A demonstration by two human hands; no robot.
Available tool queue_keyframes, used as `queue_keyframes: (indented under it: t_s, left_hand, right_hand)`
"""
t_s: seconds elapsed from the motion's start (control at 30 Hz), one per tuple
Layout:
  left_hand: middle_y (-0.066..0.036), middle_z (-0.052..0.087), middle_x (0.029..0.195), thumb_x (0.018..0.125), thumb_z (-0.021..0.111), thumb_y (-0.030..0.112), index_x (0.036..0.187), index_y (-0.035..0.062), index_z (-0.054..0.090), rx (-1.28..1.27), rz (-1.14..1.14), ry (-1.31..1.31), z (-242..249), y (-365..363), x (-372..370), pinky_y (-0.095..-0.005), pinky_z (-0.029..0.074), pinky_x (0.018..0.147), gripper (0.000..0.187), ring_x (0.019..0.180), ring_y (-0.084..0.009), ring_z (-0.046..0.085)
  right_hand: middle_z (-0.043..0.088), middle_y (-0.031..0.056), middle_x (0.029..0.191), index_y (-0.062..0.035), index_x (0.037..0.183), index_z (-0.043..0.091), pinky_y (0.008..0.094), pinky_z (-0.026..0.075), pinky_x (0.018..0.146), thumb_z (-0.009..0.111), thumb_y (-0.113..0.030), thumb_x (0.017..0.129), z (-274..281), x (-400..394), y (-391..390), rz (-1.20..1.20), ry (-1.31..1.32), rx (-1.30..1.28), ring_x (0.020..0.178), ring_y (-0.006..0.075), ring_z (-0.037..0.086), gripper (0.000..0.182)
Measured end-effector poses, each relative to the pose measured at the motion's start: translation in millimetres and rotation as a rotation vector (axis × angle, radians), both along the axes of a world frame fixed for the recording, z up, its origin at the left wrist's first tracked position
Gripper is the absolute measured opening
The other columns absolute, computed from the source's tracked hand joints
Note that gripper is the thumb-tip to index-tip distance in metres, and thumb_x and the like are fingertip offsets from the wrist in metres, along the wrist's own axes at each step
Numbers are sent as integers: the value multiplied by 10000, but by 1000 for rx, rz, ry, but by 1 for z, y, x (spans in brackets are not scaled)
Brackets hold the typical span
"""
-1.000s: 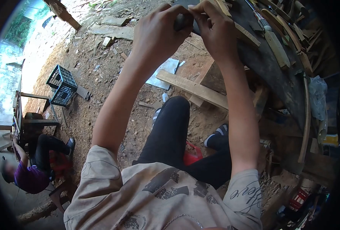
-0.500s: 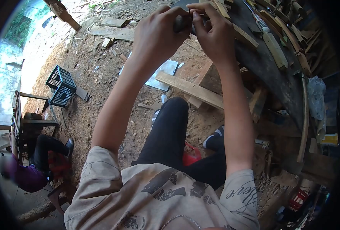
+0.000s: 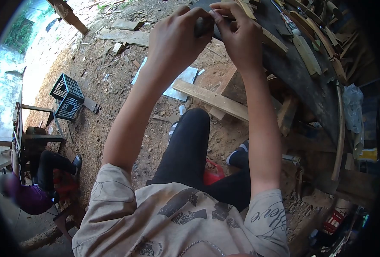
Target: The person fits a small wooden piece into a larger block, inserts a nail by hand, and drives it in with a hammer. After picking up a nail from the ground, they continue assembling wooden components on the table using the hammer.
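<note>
Both hands are raised close together at the top of the view, beside the dark workbench [image 3: 301,81]. My left hand [image 3: 179,34] is curled round a dark object [image 3: 203,26], of which only a small part shows between the fingers. Right of it, my right hand [image 3: 240,36] has its thumb and forefinger pinched near that object's upper end. What the pinch holds is too small to tell.
Wood pieces and tools, one with a pale wooden handle [image 3: 306,55], lie on the bench. Below it are a plank [image 3: 211,99] and a pale sheet [image 3: 177,91]. A black crate [image 3: 69,96] stands left, near a seated person in purple [image 3: 31,199].
My right thumb has shifted slightly upward against the forefinger. My left hand keeps its grip almost unchanged.
</note>
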State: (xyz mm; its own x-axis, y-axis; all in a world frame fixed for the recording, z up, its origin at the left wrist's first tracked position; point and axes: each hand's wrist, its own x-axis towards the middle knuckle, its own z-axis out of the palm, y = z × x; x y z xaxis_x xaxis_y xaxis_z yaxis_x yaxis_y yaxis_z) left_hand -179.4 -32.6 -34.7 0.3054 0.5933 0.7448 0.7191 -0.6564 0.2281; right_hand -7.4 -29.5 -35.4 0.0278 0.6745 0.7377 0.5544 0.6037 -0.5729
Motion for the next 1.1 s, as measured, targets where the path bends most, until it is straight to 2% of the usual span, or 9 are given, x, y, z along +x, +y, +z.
queue_keyframes:
  t_s: [0.27,0.3,0.4,0.43,0.53,0.7,0.8,0.93,1.1]
  left_hand:
    - [-86,772,1100,874,880,271,1232,165,761,-136,5,42,8,-3,-2,-453,626,841,392,946,-329,789]
    - [-87,770,1094,869,885,274,1234,169,756,-183,4,30,10,-5,-1,-459,618,844,401,962,-332,784]
    - [-93,769,1088,873,886,279,1240,165,753,-199,2,30,14,-8,-1,-463,610,844,407,978,-332,780]
    - [-118,772,1112,872,892,304,1319,180,723,-253,16,57,15,-7,-2,-475,603,866,494,1024,-350,776]
    - [-110,754,1091,928,832,336,1362,155,694,-131,22,19,12,-14,-1,-459,608,769,489,912,-329,775]
    - [-167,722,1245,929,856,428,1520,116,596,-155,27,-37,16,-48,-2,-464,620,865,718,1031,-348,773]
    - [-152,720,1230,906,887,407,1499,113,609,-126,-123,-117,17,-62,5,-454,621,892,718,1059,-329,767]
    - [-136,721,1277,924,891,210,1458,75,612,-227,-304,-231,29,-78,31,-431,606,979,618,1151,-271,745]
    - [-117,688,1306,900,896,79,1377,66,635,-47,-534,-313,29,-79,78,-423,588,1064,544,1231,-251,689]
  right_hand:
    - [780,137,883,-68,1132,691,395,613,702,745,-190,1035,-8,5,11,-19,-29,131,821,300,801,165]
    - [770,187,1167,-96,1374,623,435,620,830,758,-231,1039,-5,10,9,4,-73,-126,1069,330,781,386]
    - [811,122,974,-80,1152,671,372,627,813,720,-149,1047,-12,8,7,26,-37,75,930,264,807,135]
    - [777,135,916,-86,1091,624,415,609,746,704,-135,1043,-11,7,5,24,-40,124,903,319,790,106]
    - [773,133,921,-77,1077,609,425,596,728,710,-125,1040,-13,6,-1,31,9,203,884,325,785,118]
    - [765,108,958,-48,1077,604,404,596,731,723,-144,1045,-12,35,-71,-23,69,129,879,285,794,156]
    - [768,95,979,-50,1088,616,378,604,738,717,-148,1054,-11,83,-100,-155,31,86,884,244,801,145]
    - [770,69,995,-54,1097,629,334,605,743,696,-158,1072,6,159,-111,-269,53,0,892,179,803,126]
    - [754,65,1006,-22,1124,624,302,606,792,698,-171,1077,-7,212,-108,-49,349,-121,901,156,790,173]
